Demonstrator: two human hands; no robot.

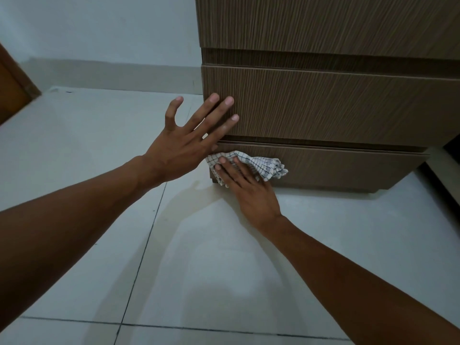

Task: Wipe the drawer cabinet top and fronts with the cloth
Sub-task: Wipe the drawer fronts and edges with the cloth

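Drawer cabinet: a boxy, sharp-edged body in brown laminate with a fine streaked wood grain. Flat fronts are stacked one above another and parted by dark recessed slots.
Middle drawer front: a wide, flat rectangle of the same streaked laminate. Its left edge forms the cabinet's left corner.
Bottom drawer front: a shallower strip, lowest on the cabinet and partly in shadow.
Cloth: thin woven fabric, white with a fine dark grid check, crumpled into a loose wad with ragged folds. It lies against the bottom drawer front by the cabinet's lower left corner, and one bunched end sticks out to the right of the fingers.
Right hand: laid flat over the cloth, fingers straight and close together, pressing it to the bottom front rather than clenched round it. The thumb cannot be made out.
Left hand: spread wide and relaxed, grasping nothing. Three fingertips lie on the middle drawer front near the cabinet's left edge, and the little finger stands out to the left, off the cabinet.
Floor: large, glossy pale tiles with thin dark grout lines and soft shadows of the arms. The cabinet stands on it.
Wall: smooth and pale, left of the cabinet, with a plain skirting band along its foot.
Wooden panel: orange-brown and straight-edged, well to the left of the cabinet.
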